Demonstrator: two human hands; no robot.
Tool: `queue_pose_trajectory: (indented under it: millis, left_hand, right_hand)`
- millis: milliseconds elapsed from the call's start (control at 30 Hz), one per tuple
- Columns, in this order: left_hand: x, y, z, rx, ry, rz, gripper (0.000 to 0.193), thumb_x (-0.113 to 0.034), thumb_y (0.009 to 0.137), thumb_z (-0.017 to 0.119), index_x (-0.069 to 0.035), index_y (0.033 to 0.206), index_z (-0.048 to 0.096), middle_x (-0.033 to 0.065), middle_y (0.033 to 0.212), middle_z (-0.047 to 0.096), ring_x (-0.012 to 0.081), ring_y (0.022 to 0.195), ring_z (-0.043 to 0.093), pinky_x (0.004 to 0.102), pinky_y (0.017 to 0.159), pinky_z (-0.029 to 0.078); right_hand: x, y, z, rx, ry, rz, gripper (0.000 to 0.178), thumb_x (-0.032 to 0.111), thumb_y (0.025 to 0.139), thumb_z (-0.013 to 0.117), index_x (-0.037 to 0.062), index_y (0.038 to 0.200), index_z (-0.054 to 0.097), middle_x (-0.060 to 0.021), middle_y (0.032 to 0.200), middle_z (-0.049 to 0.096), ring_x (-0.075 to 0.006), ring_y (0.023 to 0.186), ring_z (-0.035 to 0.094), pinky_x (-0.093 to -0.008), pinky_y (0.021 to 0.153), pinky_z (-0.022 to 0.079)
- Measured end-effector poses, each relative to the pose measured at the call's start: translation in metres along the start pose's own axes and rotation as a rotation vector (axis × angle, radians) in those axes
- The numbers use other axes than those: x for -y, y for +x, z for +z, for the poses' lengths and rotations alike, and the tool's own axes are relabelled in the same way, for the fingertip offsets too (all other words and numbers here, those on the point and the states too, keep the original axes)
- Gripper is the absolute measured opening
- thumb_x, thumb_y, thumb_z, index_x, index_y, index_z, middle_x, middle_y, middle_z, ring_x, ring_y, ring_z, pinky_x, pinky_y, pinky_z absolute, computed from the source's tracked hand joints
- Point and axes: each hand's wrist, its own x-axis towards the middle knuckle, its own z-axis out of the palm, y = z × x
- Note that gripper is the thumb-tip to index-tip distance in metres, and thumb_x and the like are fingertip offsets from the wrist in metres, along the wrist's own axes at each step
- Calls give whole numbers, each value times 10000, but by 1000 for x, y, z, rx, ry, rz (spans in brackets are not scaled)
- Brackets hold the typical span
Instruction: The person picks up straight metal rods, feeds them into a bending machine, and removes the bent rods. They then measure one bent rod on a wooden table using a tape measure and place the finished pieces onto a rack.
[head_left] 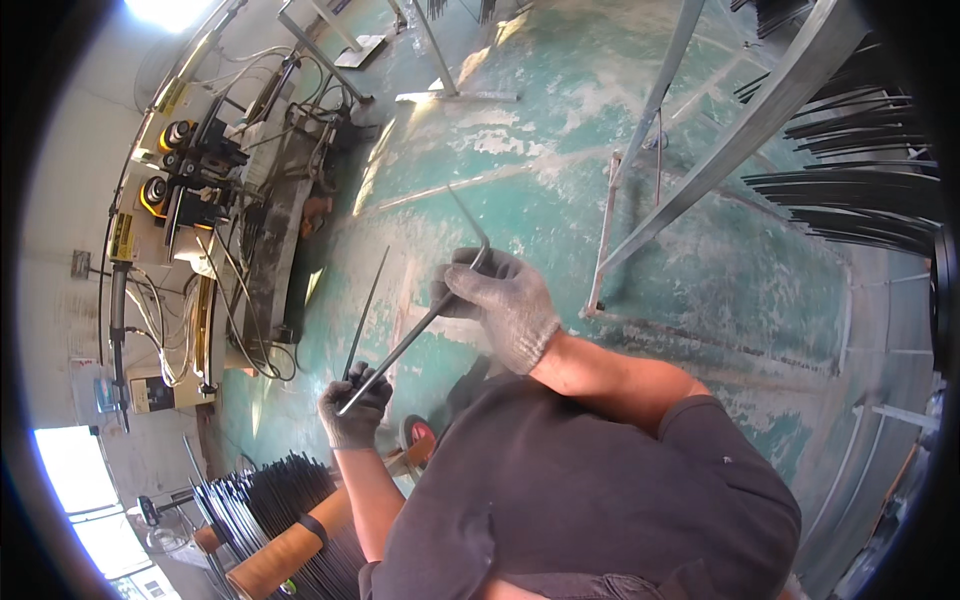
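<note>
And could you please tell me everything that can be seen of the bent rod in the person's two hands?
The bent rod is slim, dark and smooth, apparently metal, with a slight shine. It is held in the air above the worn green floor, slanting up from the gloved left hand's grip to the gloved right hand's grip. Just beyond the right hand it bends clearly, and a shorter, paler-looking section points up and leftward.
</note>
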Motion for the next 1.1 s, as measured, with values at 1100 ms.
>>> queue_pose_trajectory:
  millis: [1100]
  left_hand:
    - [-93, 295, 263, 82, 218, -108, 549, -567, 1097, 436, -81, 910, 611, 91, 771, 564, 278, 726, 562, 433, 725, 467]
  right_hand:
    - [61, 322, 72, 45, -139, -27, 222, 237, 986, 809, 24, 1018, 753, -69, 852, 747, -170, 721, 709, -332, 657, 586]
